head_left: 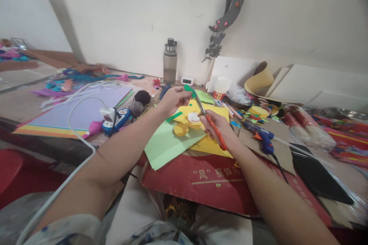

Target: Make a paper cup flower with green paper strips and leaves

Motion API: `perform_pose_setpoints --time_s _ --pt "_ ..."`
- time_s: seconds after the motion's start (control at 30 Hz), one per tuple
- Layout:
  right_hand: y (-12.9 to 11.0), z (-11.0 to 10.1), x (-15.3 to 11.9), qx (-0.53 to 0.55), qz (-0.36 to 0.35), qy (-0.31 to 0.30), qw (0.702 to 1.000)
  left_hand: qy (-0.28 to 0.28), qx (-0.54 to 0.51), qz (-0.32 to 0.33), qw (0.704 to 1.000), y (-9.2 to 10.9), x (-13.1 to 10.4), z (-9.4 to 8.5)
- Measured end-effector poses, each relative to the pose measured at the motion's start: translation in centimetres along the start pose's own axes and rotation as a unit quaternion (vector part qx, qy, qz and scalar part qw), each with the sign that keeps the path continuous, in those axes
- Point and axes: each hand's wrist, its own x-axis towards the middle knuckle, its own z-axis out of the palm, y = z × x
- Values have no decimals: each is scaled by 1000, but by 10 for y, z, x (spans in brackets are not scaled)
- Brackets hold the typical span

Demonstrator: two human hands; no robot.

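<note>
Between the thumb and fingers of my left hand [176, 99] is a small green paper piece [189, 89]. My right hand [216, 125] grips the orange-red handles of a pair of scissors [212, 127]. The blades point up and away, their tips at the green paper's lower right edge; whether they are cutting into it I cannot tell. Under my hands lie yellow paper [220, 112] and light green paper [163, 149]. A yellow paper disc [181, 129] and a white shape with a drawn smile [193, 118] rest on these sheets, near a dark green strip [174, 116].
A red cardboard sheet [184, 183] covers the table's front. To the right lie a blue glue gun [266, 142] and a black tablet-like object [319, 172]. A bottle [170, 63] and a paper cup [221, 88] stand behind. Leftward are a power strip [116, 121] and stacked coloured paper [83, 111].
</note>
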Motion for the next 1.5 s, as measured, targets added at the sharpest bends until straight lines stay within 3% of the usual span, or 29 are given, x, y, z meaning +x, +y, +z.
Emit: perform_pose_setpoints --time_s 0.67,1.23,1.5 --pt "-9 1 -3 18 20 15 1000 14 6 1 1000 1 -2 2" --pt "-3 4 -2 -18 16 42 999 38 1 20 999 0 0 0" --pt "0 2 0 -27 -16 42 999 63 -65 -4 996 2 -3 3"
